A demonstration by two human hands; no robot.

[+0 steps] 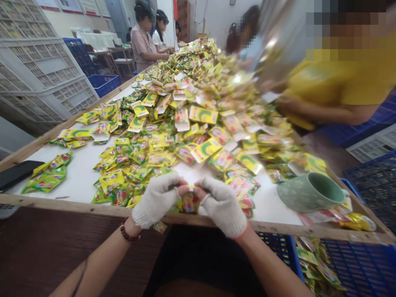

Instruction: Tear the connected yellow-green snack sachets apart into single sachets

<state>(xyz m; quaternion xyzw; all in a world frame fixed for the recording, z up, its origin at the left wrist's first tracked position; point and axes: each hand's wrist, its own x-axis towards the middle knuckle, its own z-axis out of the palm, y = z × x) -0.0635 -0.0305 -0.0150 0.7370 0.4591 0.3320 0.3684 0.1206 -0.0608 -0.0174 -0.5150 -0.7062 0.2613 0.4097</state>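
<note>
Both my hands wear white fingerless knit gloves and meet at the near edge of the table. My left hand [157, 200] and my right hand [222, 204] pinch the top of one small yellow-and-red sachet [190, 203] between thumbs and fingertips. The sachet hangs upright just above the wooden table rim [77, 205]. A large heap of similar yellow and green sachets [185, 123] covers the white tabletop beyond my hands. Another small sachet [160, 227] hangs below my left wrist, which carries a bead bracelet.
A green mug [311, 192] lies tilted at the right. Blue crates [355, 264] with sachets stand below right. A person in yellow [340, 78] works at the right side; others stand at the far end. White crates [40, 70] are stacked left. A dark phone [15, 173] lies at the left edge.
</note>
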